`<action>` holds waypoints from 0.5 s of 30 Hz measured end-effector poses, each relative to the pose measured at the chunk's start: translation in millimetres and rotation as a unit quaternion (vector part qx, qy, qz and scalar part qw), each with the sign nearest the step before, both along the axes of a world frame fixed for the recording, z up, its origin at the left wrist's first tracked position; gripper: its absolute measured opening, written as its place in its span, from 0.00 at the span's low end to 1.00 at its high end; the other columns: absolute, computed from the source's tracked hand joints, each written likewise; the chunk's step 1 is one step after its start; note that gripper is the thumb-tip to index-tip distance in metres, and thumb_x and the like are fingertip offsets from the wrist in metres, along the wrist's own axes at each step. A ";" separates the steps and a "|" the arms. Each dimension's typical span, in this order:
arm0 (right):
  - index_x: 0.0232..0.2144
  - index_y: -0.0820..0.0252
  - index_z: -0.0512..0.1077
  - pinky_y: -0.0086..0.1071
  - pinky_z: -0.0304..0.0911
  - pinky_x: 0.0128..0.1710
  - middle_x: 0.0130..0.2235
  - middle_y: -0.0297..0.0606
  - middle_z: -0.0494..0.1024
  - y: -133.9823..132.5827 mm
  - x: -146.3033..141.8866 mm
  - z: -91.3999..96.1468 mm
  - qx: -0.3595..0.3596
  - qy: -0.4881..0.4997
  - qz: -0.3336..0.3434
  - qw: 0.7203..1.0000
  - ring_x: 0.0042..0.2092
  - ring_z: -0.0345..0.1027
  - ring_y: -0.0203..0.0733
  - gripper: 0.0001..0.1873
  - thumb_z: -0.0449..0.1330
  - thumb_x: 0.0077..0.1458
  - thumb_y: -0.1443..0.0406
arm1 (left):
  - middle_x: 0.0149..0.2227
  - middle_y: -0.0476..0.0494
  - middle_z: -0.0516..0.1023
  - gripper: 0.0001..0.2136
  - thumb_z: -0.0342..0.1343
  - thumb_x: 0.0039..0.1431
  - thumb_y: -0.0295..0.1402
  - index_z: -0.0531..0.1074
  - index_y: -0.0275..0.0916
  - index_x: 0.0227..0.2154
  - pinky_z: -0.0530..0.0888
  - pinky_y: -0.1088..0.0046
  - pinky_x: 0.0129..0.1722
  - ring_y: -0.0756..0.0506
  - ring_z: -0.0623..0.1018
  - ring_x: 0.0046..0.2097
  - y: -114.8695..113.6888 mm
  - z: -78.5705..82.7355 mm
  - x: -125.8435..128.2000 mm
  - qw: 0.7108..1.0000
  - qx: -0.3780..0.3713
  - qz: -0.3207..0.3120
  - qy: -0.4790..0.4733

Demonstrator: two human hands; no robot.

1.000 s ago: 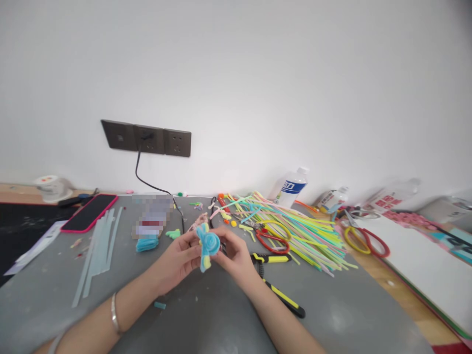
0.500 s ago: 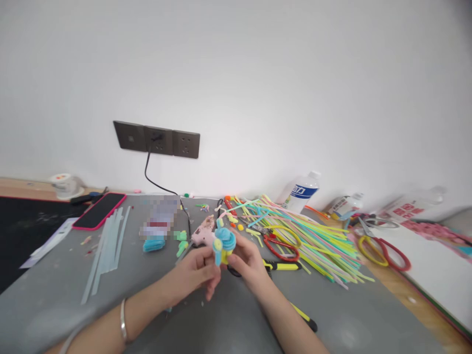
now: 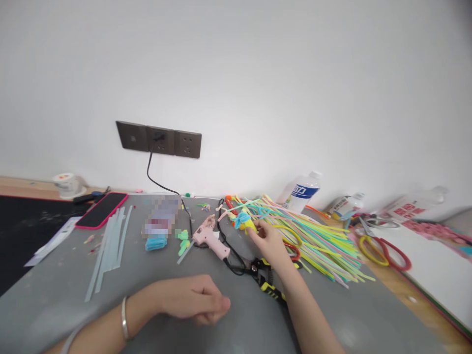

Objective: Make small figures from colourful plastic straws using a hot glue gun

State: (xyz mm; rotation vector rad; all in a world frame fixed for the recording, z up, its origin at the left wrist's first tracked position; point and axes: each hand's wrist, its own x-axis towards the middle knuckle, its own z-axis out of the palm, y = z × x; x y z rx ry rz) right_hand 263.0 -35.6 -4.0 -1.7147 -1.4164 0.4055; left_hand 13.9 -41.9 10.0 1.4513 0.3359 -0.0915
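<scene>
My right hand (image 3: 267, 239) pinches a small blue and yellow pipe-cleaner figure (image 3: 242, 220) between thumb and fingers, at the left end of the pile of pastel pipe cleaners (image 3: 320, 246). Part of the figure is hidden by the fingertips. My left hand (image 3: 197, 299) rests curled into a loose fist low over the grey mat, with nothing visible in it. Between and beyond the hands lies a pink glue gun (image 3: 212, 240) with a glue stick (image 3: 185, 252) poking out of its rear. Black and yellow pliers (image 3: 263, 275) lie under my right forearm.
Yellow and red scissors (image 3: 383, 250) lie at the right, and another pair (image 3: 289, 238) beside the pipe cleaners. Left are clear glue sticks (image 3: 110, 243), a pink-edged phone (image 3: 102, 210) and a blue bundle (image 3: 156, 243). A bottle (image 3: 303, 192) stands by the wall; a cord (image 3: 148, 169) runs from the socket.
My right hand has carried the pipe-cleaner figure away from me and to the right. My left hand has let go of it and dropped back toward me, uncovering the glue gun.
</scene>
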 end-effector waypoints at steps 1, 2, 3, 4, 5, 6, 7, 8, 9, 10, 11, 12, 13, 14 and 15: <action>0.24 0.58 0.70 0.34 0.55 0.33 0.24 0.33 0.73 -0.2 1.0 -1.3 -0.036 -0.037 -0.013 0.999 0.28 0.63 0.40 0.14 0.58 0.49 0.54 | 0.16 0.56 0.54 0.31 0.52 0.51 0.64 0.58 0.39 0.15 0.54 0.74 0.21 0.54 0.53 0.20 -0.6 -3.3 -1.4 0.998 -0.032 -0.042 0.022; 0.23 0.57 0.70 0.34 0.54 0.34 0.24 0.32 0.73 -0.6 0.8 -2.1 -0.070 -0.067 -0.020 0.995 0.28 0.65 0.41 0.13 0.58 0.49 0.54 | 0.15 0.56 0.55 0.31 0.55 0.46 0.66 0.59 0.39 0.14 0.56 0.75 0.20 0.54 0.54 0.19 -1.0 -8.0 -3.0 0.993 -0.063 -0.088 0.048; 0.23 0.57 0.69 0.35 0.54 0.35 0.25 0.32 0.74 -1.2 -0.4 -2.5 -0.102 -0.091 -0.021 0.990 0.30 0.66 0.42 0.13 0.57 0.49 0.55 | 0.14 0.55 0.57 0.31 0.57 0.42 0.66 0.61 0.39 0.14 0.60 0.75 0.20 0.54 0.57 0.18 -1.0 -13.9 -4.8 0.985 -0.074 -0.141 0.072; 0.23 0.57 0.69 0.35 0.53 0.36 0.25 0.32 0.75 -1.9 -2.2 -2.6 -0.131 -0.111 -0.019 0.985 0.31 0.68 0.44 0.12 0.57 0.49 0.55 | 0.14 0.55 0.59 0.31 0.57 0.40 0.66 0.63 0.39 0.14 0.63 0.74 0.19 0.53 0.59 0.17 -0.7 -20.2 -6.5 0.976 -0.085 -0.185 0.079; 0.23 0.57 0.69 0.36 0.53 0.37 0.26 0.32 0.75 -2.5 -4.2 -2.6 -0.154 -0.126 -0.015 0.980 0.32 0.69 0.45 0.12 0.57 0.49 0.56 | 0.14 0.54 0.62 0.31 0.57 0.38 0.67 0.65 0.39 0.15 0.65 0.74 0.19 0.52 0.62 0.17 0.0 -26.1 -8.0 0.974 -0.094 -0.192 0.074; 0.23 0.57 0.69 0.37 0.52 0.38 0.27 0.32 0.76 -3.2 -6.1 -2.7 -0.172 -0.137 -0.010 0.976 0.33 0.69 0.45 0.12 0.57 0.50 0.55 | 0.15 0.52 0.65 0.31 0.58 0.37 0.67 0.67 0.39 0.17 0.67 0.73 0.19 0.51 0.65 0.18 1.1 -30.8 -9.2 0.969 -0.099 -0.212 0.077; 0.24 0.57 0.69 0.37 0.52 0.39 0.27 0.32 0.76 -3.9 -7.6 -2.8 -0.182 -0.144 -0.004 0.973 0.34 0.70 0.46 0.13 0.57 0.51 0.55 | 0.16 0.52 0.67 0.30 0.59 0.38 0.66 0.68 0.38 0.18 0.68 0.73 0.19 0.51 0.66 0.18 2.5 -33.6 -9.8 0.970 -0.098 -0.210 0.077; 0.24 0.57 0.69 0.38 0.52 0.40 0.27 0.33 0.77 -4.5 -8.7 -3.1 -0.188 -0.149 0.001 0.971 0.34 0.70 0.46 0.13 0.57 0.51 0.54 | 0.17 0.52 0.67 0.30 0.59 0.40 0.65 0.69 0.38 0.19 0.68 0.74 0.19 0.51 0.65 0.18 4.2 -34.3 -9.9 0.970 -0.098 -0.210 0.077; 0.25 0.57 0.69 0.38 0.52 0.40 0.27 0.33 0.77 -5.0 -9.3 -3.5 -0.188 -0.154 0.003 0.970 0.34 0.70 0.46 0.14 0.57 0.52 0.53 | 0.17 0.52 0.66 0.29 0.59 0.40 0.65 0.68 0.38 0.18 0.67 0.75 0.19 0.52 0.64 0.18 5.9 -33.1 -9.5 0.968 -0.097 -0.220 0.075; 0.25 0.57 0.69 0.39 0.52 0.41 0.27 0.33 0.77 -5.5 -9.5 -3.8 -0.185 -0.158 0.005 0.970 0.33 0.70 0.46 0.14 0.58 0.52 0.53 | 0.16 0.53 0.64 0.29 0.59 0.41 0.64 0.66 0.38 0.18 0.66 0.76 0.19 0.53 0.64 0.18 7.5 -30.5 -8.7 0.965 -0.096 -0.232 0.071; 0.25 0.57 0.70 0.39 0.53 0.41 0.27 0.33 0.77 -5.9 -9.4 -3.9 -0.184 -0.159 0.009 0.970 0.33 0.70 0.46 0.15 0.58 0.51 0.52 | 0.16 0.53 0.62 0.29 0.59 0.41 0.64 0.65 0.38 0.17 0.64 0.77 0.19 0.53 0.62 0.18 9.0 -27.1 -7.7 0.964 -0.097 -0.238 0.064; 0.25 0.57 0.70 0.40 0.53 0.41 0.27 0.33 0.78 -6.3 -8.9 -3.7 -0.182 -0.158 0.013 0.970 0.33 0.71 0.46 0.15 0.59 0.51 0.52 | 0.17 0.54 0.62 0.29 0.59 0.41 0.64 0.65 0.38 0.18 0.63 0.77 0.19 0.54 0.61 0.18 10.2 -23.6 -6.6 0.962 -0.101 -0.248 0.060; 0.25 0.57 0.71 0.40 0.53 0.41 0.27 0.33 0.78 -6.5 -8.1 -3.2 -0.178 -0.155 0.015 0.972 0.33 0.71 0.46 0.16 0.59 0.51 0.51 | 0.18 0.53 0.64 0.29 0.60 0.40 0.64 0.66 0.38 0.20 0.63 0.77 0.19 0.53 0.63 0.19 11.0 -20.8 -5.6 0.961 -0.102 -0.251 0.059; 0.24 0.56 0.71 0.39 0.54 0.40 0.27 0.34 0.79 -6.6 -6.8 -2.3 -0.173 -0.148 0.016 0.974 0.32 0.71 0.47 0.17 0.59 0.51 0.50 | 0.20 0.53 0.66 0.29 0.61 0.39 0.64 0.67 0.38 0.21 0.64 0.77 0.20 0.53 0.64 0.20 11.6 -18.9 -4.8 0.961 -0.102 -0.250 0.058; 0.24 0.56 0.72 0.39 0.54 0.38 0.27 0.35 0.79 -6.7 -4.9 -1.3 -0.165 -0.141 0.014 0.976 0.32 0.71 0.47 0.19 0.58 0.51 0.48 | 0.21 0.52 0.68 0.29 0.62 0.38 0.63 0.68 0.39 0.23 0.64 0.77 0.20 0.53 0.65 0.21 11.9 -18.1 -4.3 0.963 -0.100 -0.244 0.058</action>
